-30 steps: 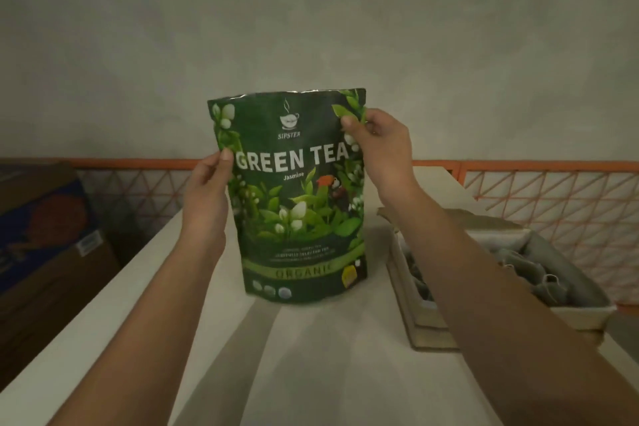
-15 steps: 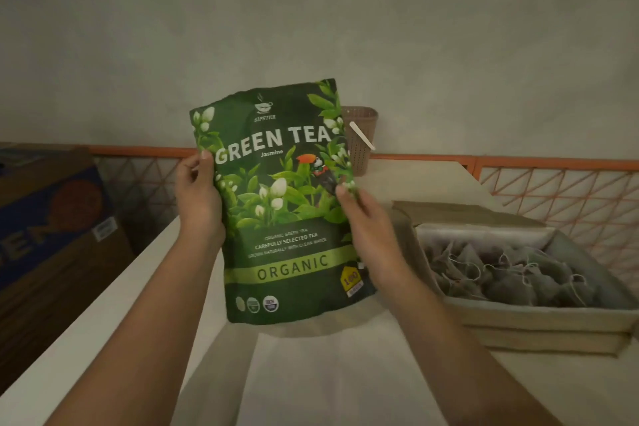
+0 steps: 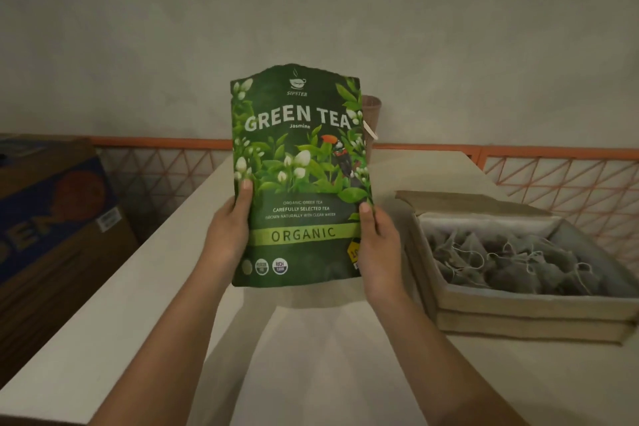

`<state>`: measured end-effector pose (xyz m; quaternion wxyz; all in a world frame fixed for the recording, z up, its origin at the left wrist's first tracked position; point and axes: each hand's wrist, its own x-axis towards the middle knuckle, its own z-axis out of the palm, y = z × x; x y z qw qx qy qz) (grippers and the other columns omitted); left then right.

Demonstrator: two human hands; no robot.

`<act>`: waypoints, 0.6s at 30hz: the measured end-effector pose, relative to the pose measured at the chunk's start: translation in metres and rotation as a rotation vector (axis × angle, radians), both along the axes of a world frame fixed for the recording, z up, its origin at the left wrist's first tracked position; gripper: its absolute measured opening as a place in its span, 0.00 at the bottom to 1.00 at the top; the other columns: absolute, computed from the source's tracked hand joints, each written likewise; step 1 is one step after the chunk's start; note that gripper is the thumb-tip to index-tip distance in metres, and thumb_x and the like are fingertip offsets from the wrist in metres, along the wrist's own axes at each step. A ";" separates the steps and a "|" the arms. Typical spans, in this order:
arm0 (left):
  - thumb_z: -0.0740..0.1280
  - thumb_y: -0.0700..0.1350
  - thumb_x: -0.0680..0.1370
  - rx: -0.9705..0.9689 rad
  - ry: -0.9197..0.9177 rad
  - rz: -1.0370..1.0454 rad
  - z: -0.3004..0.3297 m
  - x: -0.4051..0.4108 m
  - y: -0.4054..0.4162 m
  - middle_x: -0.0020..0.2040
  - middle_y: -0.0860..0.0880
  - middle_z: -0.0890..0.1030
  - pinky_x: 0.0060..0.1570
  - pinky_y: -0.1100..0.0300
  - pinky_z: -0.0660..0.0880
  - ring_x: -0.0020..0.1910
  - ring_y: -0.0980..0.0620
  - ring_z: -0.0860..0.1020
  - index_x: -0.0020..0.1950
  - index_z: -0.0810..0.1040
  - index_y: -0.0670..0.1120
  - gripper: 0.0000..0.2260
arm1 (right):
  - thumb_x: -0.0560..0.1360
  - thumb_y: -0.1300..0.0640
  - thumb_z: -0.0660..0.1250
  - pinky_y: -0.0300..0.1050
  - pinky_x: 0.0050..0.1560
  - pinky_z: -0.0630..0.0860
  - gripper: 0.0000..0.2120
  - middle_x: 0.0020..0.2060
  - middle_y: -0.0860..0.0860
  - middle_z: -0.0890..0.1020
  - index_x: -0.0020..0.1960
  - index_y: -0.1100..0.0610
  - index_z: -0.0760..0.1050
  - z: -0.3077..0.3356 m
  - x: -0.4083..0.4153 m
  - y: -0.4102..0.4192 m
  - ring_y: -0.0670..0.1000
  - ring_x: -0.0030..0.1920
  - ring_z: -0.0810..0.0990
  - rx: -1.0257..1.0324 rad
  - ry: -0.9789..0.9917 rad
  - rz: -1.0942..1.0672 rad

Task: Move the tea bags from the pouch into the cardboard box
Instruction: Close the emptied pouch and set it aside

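Note:
A dark green pouch (image 3: 297, 162) printed "GREEN TEA Jasmine ORGANIC" stands upright above the pale table, its front facing me. My left hand (image 3: 228, 232) grips its lower left edge, thumb on the front. My right hand (image 3: 378, 239) grips its lower right edge the same way. To the right sits the open cardboard box (image 3: 532, 304), flap folded back, lined with white paper. Several grey pyramid tea bags (image 3: 505, 259) with white strings lie inside it. The pouch's inside is hidden.
The pale table (image 3: 311, 356) runs away from me to an orange lattice railing (image 3: 553, 176). A brown woven cup (image 3: 371, 114) stands behind the pouch. A large blue and brown carton (image 3: 52, 218) sits off the table's left side.
Both hands slid down from the pouch's upper edges to its lower edges. The pouch straightened from a tilt to upright, and more of the box is in view.

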<state>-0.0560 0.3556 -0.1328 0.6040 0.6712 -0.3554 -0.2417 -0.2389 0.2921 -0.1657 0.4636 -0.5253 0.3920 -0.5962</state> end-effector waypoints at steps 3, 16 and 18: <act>0.56 0.59 0.84 -0.029 -0.115 0.103 -0.012 -0.004 0.007 0.43 0.55 0.81 0.39 0.61 0.71 0.43 0.56 0.79 0.52 0.78 0.50 0.17 | 0.83 0.52 0.57 0.31 0.31 0.67 0.14 0.33 0.47 0.78 0.44 0.57 0.75 -0.009 0.005 0.005 0.39 0.32 0.73 -0.048 0.097 -0.058; 0.54 0.56 0.86 -0.093 -0.286 0.233 -0.025 0.000 0.004 0.41 0.49 0.80 0.44 0.55 0.69 0.45 0.46 0.78 0.51 0.78 0.46 0.19 | 0.83 0.55 0.58 0.29 0.29 0.66 0.11 0.30 0.44 0.76 0.44 0.56 0.75 -0.026 0.004 0.009 0.37 0.29 0.73 -0.074 0.111 -0.129; 0.53 0.56 0.86 -0.093 -0.247 0.213 -0.028 -0.002 0.005 0.41 0.50 0.80 0.44 0.55 0.70 0.44 0.46 0.79 0.49 0.77 0.47 0.18 | 0.83 0.53 0.58 0.31 0.30 0.68 0.13 0.29 0.43 0.77 0.42 0.53 0.74 -0.025 0.000 0.008 0.37 0.29 0.73 -0.053 0.072 -0.088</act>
